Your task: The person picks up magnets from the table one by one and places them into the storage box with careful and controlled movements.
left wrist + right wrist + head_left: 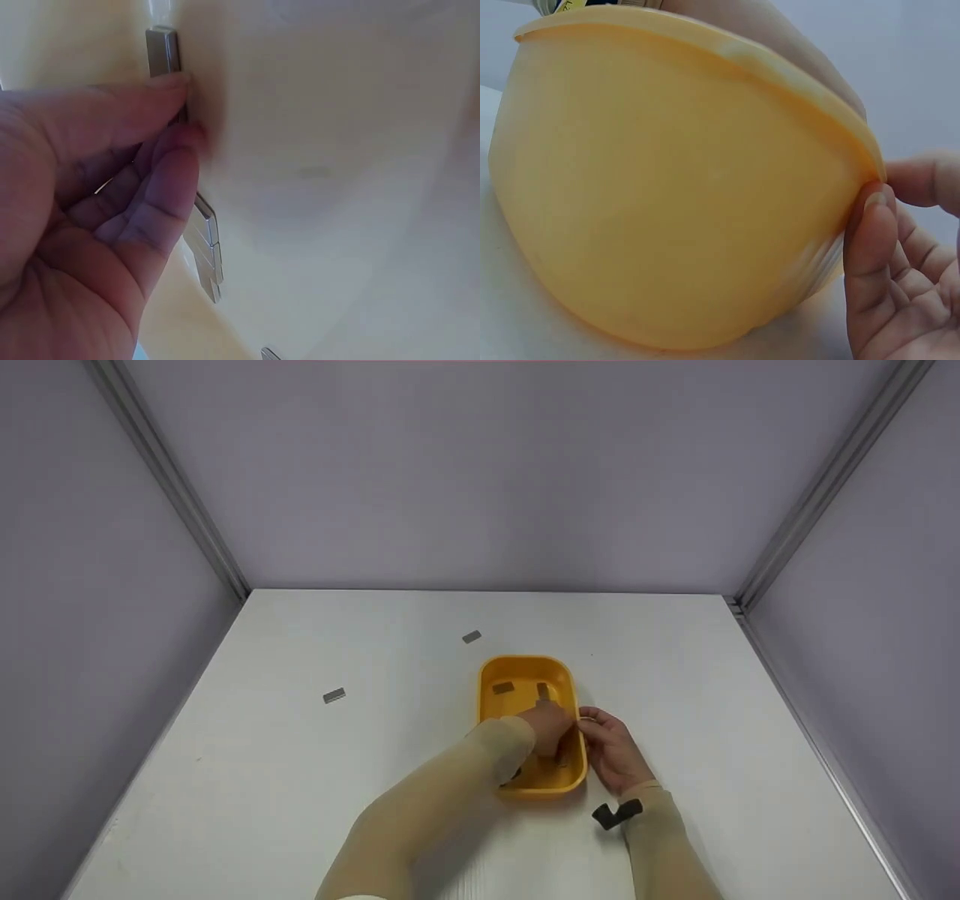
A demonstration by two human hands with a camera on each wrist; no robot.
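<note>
The left hand (551, 727) is inside the yellow tub (489, 712), with its fingers (161, 176) pinching a little gray block (162, 51) against the tub's floor. The right hand (611, 750) rests just beside the tub, its thumb (870, 225) and fingers lightly pinching the rim. More gray blocks (206, 251) lie in the tub (two others (334, 695) are out on the white table (300, 780)). I think a firm hold on the rim and a slow, steady pinch work best here.

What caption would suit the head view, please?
Left hand reaches into yellow tray; right hand steadies its rim.
</note>
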